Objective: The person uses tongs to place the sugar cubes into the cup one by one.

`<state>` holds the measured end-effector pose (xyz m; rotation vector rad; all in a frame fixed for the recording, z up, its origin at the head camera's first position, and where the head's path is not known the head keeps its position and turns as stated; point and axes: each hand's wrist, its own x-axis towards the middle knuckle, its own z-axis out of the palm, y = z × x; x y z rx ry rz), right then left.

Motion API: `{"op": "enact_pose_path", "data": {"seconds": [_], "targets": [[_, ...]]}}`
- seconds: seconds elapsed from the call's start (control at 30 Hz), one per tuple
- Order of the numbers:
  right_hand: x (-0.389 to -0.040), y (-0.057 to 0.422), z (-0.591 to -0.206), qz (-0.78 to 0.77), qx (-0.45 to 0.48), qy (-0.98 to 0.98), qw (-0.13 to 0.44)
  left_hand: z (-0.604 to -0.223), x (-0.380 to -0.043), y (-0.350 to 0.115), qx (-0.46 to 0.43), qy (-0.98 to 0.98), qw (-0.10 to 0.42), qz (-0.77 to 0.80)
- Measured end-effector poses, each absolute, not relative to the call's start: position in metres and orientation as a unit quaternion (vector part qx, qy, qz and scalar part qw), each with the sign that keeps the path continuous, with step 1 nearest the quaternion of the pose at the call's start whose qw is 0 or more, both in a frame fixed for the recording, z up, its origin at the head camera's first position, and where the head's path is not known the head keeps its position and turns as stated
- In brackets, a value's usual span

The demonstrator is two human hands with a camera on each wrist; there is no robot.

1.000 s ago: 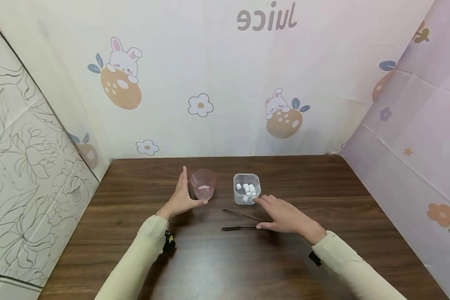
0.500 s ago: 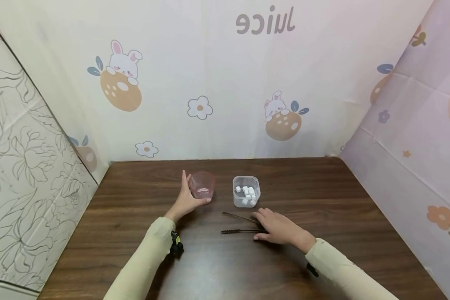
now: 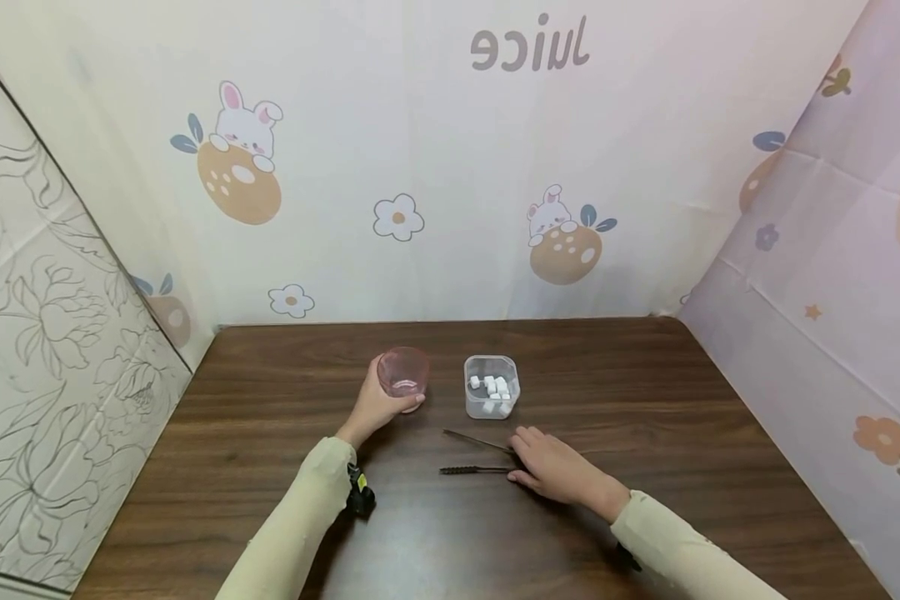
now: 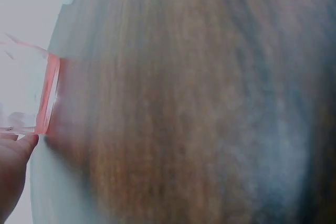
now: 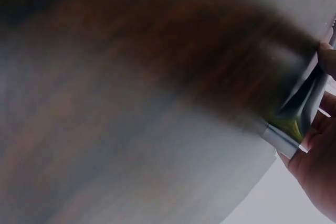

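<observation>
My left hand (image 3: 375, 405) grips a clear pink cup (image 3: 408, 367), thumb on its near side and the other fingers hidden behind it. In the left wrist view the thumb is right at the base of the cup (image 4: 48, 95). My right hand (image 3: 558, 467) holds a pair of dark metal tongs (image 3: 471, 470) around their joined end. Their two arms spread apart and point left. The right wrist view shows the shiny bent end of the tongs (image 5: 294, 124) between thumb and palm. Behind the tongs stands a clear square container (image 3: 492, 412) with several white cubes (image 3: 498, 387) inside.
Everything stands on a dark wooden table (image 3: 285, 375). A printed curtain (image 3: 457, 275) rises at its back edge, with a patterned panel (image 3: 52, 317) at the left and another curtain (image 3: 832, 350) at the right.
My left hand has closed around the pink cup, its fingers going behind the wall. My right hand has drawn back from the container and taken hold of the tongs.
</observation>
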<state>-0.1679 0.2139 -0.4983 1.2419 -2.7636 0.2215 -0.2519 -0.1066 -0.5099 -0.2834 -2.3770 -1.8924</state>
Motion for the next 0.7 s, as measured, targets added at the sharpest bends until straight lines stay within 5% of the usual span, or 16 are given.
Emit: {"op": "enact_pose_path", "data": {"seconds": [0.7], "targets": [[-0.166,0.214,-0.505,0.057,0.418,-0.902,0.088,-0.479,-0.239,-0.108,-0.122,-0.736,-0.011,-0.666]]}}
